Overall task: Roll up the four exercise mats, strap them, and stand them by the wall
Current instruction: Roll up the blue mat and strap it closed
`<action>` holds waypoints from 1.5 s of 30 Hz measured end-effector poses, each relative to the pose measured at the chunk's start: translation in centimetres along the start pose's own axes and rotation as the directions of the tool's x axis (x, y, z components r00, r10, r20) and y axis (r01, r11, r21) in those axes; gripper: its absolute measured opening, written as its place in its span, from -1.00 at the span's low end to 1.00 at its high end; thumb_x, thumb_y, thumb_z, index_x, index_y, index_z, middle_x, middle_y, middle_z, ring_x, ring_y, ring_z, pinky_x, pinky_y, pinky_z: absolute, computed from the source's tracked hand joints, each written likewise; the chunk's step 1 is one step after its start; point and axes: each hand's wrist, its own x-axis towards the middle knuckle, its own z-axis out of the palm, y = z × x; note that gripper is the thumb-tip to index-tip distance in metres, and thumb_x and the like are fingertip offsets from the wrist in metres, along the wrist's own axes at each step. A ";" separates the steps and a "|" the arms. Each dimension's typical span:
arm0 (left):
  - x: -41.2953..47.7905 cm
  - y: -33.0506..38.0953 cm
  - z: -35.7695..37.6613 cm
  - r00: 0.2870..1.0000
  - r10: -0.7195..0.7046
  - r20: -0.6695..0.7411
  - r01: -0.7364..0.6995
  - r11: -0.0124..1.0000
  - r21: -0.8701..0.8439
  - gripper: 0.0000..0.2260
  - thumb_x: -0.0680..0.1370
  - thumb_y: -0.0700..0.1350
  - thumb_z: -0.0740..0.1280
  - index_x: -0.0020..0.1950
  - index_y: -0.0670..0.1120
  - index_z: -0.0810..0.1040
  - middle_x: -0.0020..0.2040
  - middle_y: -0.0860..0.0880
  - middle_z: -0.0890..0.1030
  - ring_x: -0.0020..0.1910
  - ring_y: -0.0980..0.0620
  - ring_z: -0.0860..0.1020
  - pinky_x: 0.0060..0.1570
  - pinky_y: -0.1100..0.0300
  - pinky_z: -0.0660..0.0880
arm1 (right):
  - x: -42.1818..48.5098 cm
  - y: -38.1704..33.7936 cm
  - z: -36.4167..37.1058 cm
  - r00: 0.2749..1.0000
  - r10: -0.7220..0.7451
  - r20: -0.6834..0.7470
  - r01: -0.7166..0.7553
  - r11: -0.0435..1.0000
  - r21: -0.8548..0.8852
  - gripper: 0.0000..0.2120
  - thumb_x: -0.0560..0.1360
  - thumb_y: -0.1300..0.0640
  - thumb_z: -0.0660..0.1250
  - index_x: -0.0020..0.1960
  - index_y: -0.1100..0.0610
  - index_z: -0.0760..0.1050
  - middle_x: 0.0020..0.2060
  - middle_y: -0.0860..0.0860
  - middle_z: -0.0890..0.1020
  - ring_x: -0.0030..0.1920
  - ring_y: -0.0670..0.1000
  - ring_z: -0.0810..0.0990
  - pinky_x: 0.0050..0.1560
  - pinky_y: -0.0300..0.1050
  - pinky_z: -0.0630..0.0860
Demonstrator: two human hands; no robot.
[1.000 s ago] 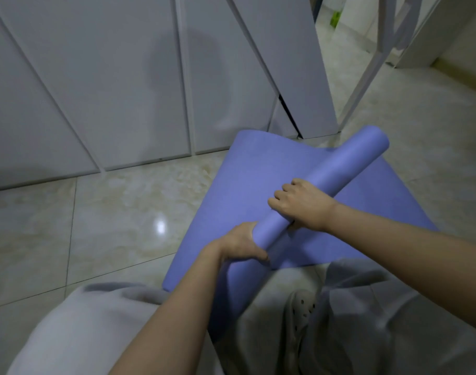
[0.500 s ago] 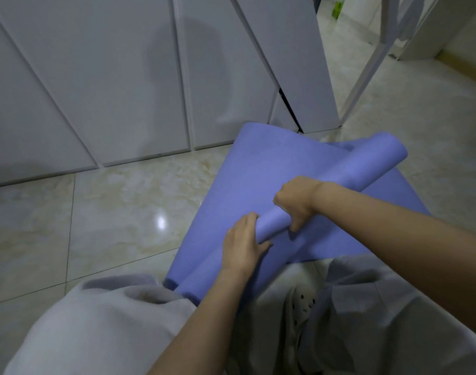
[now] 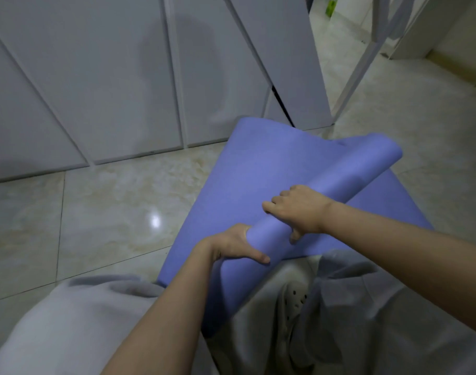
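A purple exercise mat (image 3: 247, 169) lies partly rolled on the tiled floor, its flat end reaching toward the white panelled wall. The rolled part (image 3: 339, 180) runs diagonally from lower left to upper right, and its right end looks looser and wider. My left hand (image 3: 231, 244) grips the near end of the roll, thumb underneath. My right hand (image 3: 296, 209) holds the roll a little further along, fingers curled over its top. Only this one mat is in view.
White wall panels (image 3: 109, 77) stand just beyond the mat. A white metal frame leg (image 3: 358, 66) rises at the upper right, beside an opening to another tiled area. My grey-trousered knees (image 3: 69, 320) and a pale perforated shoe (image 3: 293, 301) are below the mat.
The roll has turned forward onto more of the flat mat and its far end has grown wider. My left hand shifted from on top of the roll back to gripping its near end.
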 end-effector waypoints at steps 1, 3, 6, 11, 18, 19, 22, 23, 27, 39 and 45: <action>0.0 0.1 0.1 1.000 0.001 -0.003 -0.001 1.000 0.010 -0.54 0.33 -0.04 0.57 0.19 -0.03 0.58 0.08 0.03 0.64 0.04 0.06 0.59 0.08 0.20 0.52 | -0.1 0.0 0.0 1.000 0.009 0.006 -0.009 1.000 0.004 -0.31 0.32 -0.16 0.48 0.27 0.12 0.26 0.14 0.07 0.53 0.12 0.13 0.54 -0.06 -0.05 0.36; 0.1 0.2 0.9 0.998 0.025 -0.052 -0.022 0.999 0.050 -0.55 0.33 -0.04 0.57 0.18 -0.04 0.58 0.08 0.02 0.63 0.05 0.05 0.58 0.07 0.19 0.52 | -0.3 0.2 -0.2 0.999 0.012 0.047 -0.013 1.000 0.024 -0.37 0.34 -0.17 0.46 0.24 0.13 0.32 0.13 0.08 0.56 0.11 0.14 0.56 -0.08 -0.07 0.36; 0.4 0.0 2.5 0.977 0.043 -0.210 -0.022 0.995 0.101 -0.54 0.30 0.02 0.58 0.12 -0.03 0.55 0.04 0.03 0.61 0.03 0.00 0.57 0.02 0.09 0.52 | -0.2 0.4 -0.8 0.988 -0.017 0.154 0.004 0.996 0.084 -0.42 0.35 -0.18 0.44 0.23 0.10 0.39 0.14 0.08 0.56 0.10 0.12 0.55 -0.10 -0.11 0.34; -0.1 0.0 5.2 0.827 0.076 -0.558 0.081 0.964 0.252 -0.50 0.32 0.08 0.50 0.16 -0.03 0.42 0.05 0.03 0.56 0.03 -0.05 0.52 -0.10 0.12 0.40 | 0.7 0.6 -1.6 0.955 -0.023 0.297 -0.039 0.979 0.200 -0.40 0.32 -0.19 0.47 0.23 0.10 0.44 0.13 0.06 0.57 0.10 0.09 0.55 -0.07 -0.12 0.41; 0.4 0.1 5.2 0.828 0.036 -0.559 0.169 0.935 0.311 -0.53 0.35 0.09 0.47 0.14 -0.06 0.41 0.06 -0.05 0.60 0.06 -0.13 0.54 -0.12 0.11 0.41 | 0.8 0.6 -0.7 0.978 -0.003 0.211 -0.028 0.989 0.146 -0.39 0.32 -0.19 0.46 0.24 0.09 0.40 0.12 0.04 0.57 0.10 0.10 0.56 -0.09 -0.11 0.36; 0.8 0.0 4.8 0.860 0.034 -0.509 0.157 0.932 0.327 -0.52 0.34 0.10 0.48 0.14 -0.07 0.42 0.08 -0.06 0.61 0.07 -0.14 0.55 -0.13 0.11 0.42 | 0.6 0.4 -0.4 0.986 0.008 0.168 -0.028 0.993 0.116 -0.38 0.34 -0.17 0.46 0.26 0.10 0.36 0.15 0.05 0.55 0.13 0.11 0.54 -0.06 -0.08 0.36; 1.2 -0.2 3.6 0.938 0.043 -0.344 0.084 0.934 0.346 -0.47 0.32 0.08 0.53 0.17 -0.11 0.49 0.14 -0.07 0.60 0.11 -0.11 0.54 -0.02 0.10 0.46 | -0.2 -0.7 0.9 0.998 0.028 0.061 -0.028 1.000 -0.007 -0.37 0.38 -0.02 0.46 0.31 0.15 0.24 0.21 0.11 0.47 0.21 0.13 0.47 0.07 -0.02 0.36; 1.2 -0.2 3.1 0.960 0.034 -0.277 0.063 0.941 0.332 -0.47 0.31 0.07 0.55 0.19 -0.12 0.51 0.14 -0.06 0.60 0.11 -0.08 0.55 0.01 0.13 0.46 | -0.4 -1.2 1.2 0.999 0.036 0.036 -0.034 0.999 -0.034 -0.38 0.39 0.04 0.44 0.31 0.16 0.23 0.20 0.12 0.45 0.20 0.14 0.46 0.08 -0.01 0.34; 0.9 -0.1 2.1 0.994 0.032 -0.104 -0.008 0.975 0.222 -0.48 0.30 0.01 0.58 0.20 -0.09 0.54 0.08 0.01 0.60 0.02 0.03 0.54 0.01 0.20 0.48 | -1.2 -2.0 1.4 0.999 0.037 -0.004 -0.038 0.998 -0.043 -0.46 0.41 0.11 0.41 0.28 0.18 0.25 0.16 0.16 0.47 0.16 0.16 0.48 0.04 0.00 0.35; -0.8 0.4 7.2 0.889 0.128 -0.439 0.066 0.914 0.400 -0.32 0.40 0.00 0.46 0.42 -0.09 0.24 0.37 -0.05 0.39 0.35 -0.05 0.36 0.25 0.13 0.30 | -1.2 -1.8 -1.8 0.904 0.042 0.426 -0.138 0.970 0.198 -0.31 0.33 -0.12 0.51 0.33 0.17 0.38 0.21 0.13 0.55 0.17 0.14 0.54 -0.03 -0.11 0.40; -1.1 0.1 6.8 0.860 0.142 -0.489 0.049 0.933 0.357 -0.46 0.37 -0.05 0.46 0.29 -0.10 0.36 0.24 -0.08 0.52 0.21 -0.12 0.48 0.08 0.13 0.34 | -1.2 -2.3 -3.2 0.896 0.041 0.443 -0.148 0.966 0.211 -0.36 0.32 -0.10 0.52 0.30 0.10 0.42 0.19 0.05 0.57 0.14 0.10 0.56 -0.07 -0.14 0.40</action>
